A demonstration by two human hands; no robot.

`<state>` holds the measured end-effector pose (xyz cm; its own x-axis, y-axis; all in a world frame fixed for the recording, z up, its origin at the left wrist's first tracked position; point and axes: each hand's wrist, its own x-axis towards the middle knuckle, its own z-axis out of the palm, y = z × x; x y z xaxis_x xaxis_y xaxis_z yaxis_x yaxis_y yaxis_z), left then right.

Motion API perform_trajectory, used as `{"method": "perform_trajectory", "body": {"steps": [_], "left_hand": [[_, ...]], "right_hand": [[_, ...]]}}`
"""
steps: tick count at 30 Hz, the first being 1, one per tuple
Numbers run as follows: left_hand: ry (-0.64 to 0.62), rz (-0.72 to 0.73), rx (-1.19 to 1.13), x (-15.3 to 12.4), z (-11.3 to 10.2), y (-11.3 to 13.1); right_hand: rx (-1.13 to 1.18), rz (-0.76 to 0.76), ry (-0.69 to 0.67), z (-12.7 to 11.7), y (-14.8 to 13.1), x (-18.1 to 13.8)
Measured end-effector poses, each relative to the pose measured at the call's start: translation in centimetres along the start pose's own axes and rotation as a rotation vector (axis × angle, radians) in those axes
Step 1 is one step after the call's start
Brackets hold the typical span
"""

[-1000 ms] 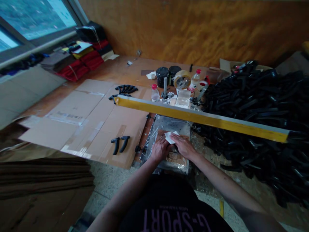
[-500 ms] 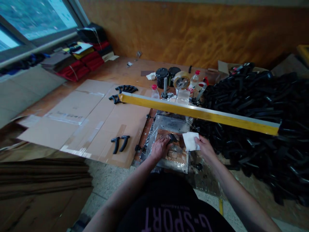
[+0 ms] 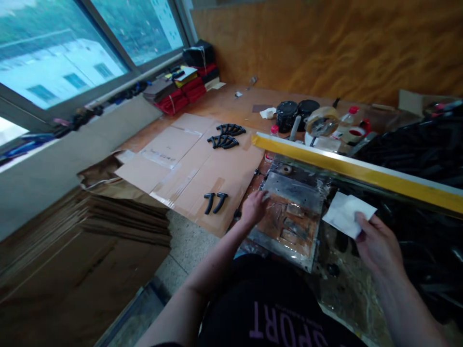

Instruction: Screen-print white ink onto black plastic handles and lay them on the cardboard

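My right hand (image 3: pixel 379 241) pinches a folded white wipe (image 3: pixel 347 212), paper or cloth, held out over the bench right of a metal plate. My left hand (image 3: pixel 254 208) is over the left edge of that plate (image 3: pixel 294 185), its fingers curled together and slightly blurred. Whatever may be in those fingers is hidden. On the plate lies a brown fixture pad (image 3: pixel 275 221) with shallow recesses, wrapped in shiny clear tape. Left of it, two black curved handle-like parts (image 3: pixel 220 202) rest on a flattened cardboard sheet (image 3: pixel 184 178).
More black parts (image 3: pixel 226 136) sit in rows farther up the cardboard. A yellow bar (image 3: pixel 307 154) crosses above the bench. Behind it stand black tubs (image 3: pixel 287 115), a tape roll (image 3: pixel 321 121) and bottles. A heap of black parts (image 3: pixel 427 144) fills the right side.
My view has swung left. The black part under my left hand no longer shows on the fixture pad, and that hand has moved left. My right hand with the wipe has moved away right.
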<state>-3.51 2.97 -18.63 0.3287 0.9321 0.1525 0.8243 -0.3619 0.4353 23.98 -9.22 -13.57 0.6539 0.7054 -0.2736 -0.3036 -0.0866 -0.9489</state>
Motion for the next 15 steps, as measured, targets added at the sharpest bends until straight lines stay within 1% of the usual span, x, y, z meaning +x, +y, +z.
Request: {"method": "perform_trajectory", "body": {"steps": [2, 4, 5, 7, 9, 11, 13, 15], "left_hand": [[0.055, -0.199, 0.082, -1.0, -0.6, -5.5], [0.088, -0.365, 0.155, -2.4, -0.9, -10.0], [0.092, -0.427, 0.181, -3.1, -1.0, -11.6], [0.085, -0.503, 0.209, -4.1, -1.0, -13.5], [0.074, -0.520, 0.204, -4.3, -0.9, -13.9], [0.066, -0.485, 0.172, -3.8, -0.8, -12.7], [0.046, -0.393, 0.116, -3.2, -0.6, -10.1], [-0.001, -0.199, 0.031, -2.6, -0.2, -6.4]], "right_hand": [[0.006, 0.051, 0.027, -0.3, 1.2, 0.1], [0.017, 0.069, 0.041, -0.2, 2.4, 0.4], [0.014, 0.063, 0.039, 0.1, 2.9, 0.5], [-0.023, 0.020, 0.027, 0.9, 3.7, 0.8], [-0.122, -0.059, 0.001, 1.8, 4.2, 1.2], [-0.312, -0.173, -0.029, 2.4, 4.4, 1.5], [-0.592, -0.301, -0.057, 3.0, 4.3, 1.6], [-0.858, -0.405, -0.099, 3.8, 4.2, 1.5]]}}
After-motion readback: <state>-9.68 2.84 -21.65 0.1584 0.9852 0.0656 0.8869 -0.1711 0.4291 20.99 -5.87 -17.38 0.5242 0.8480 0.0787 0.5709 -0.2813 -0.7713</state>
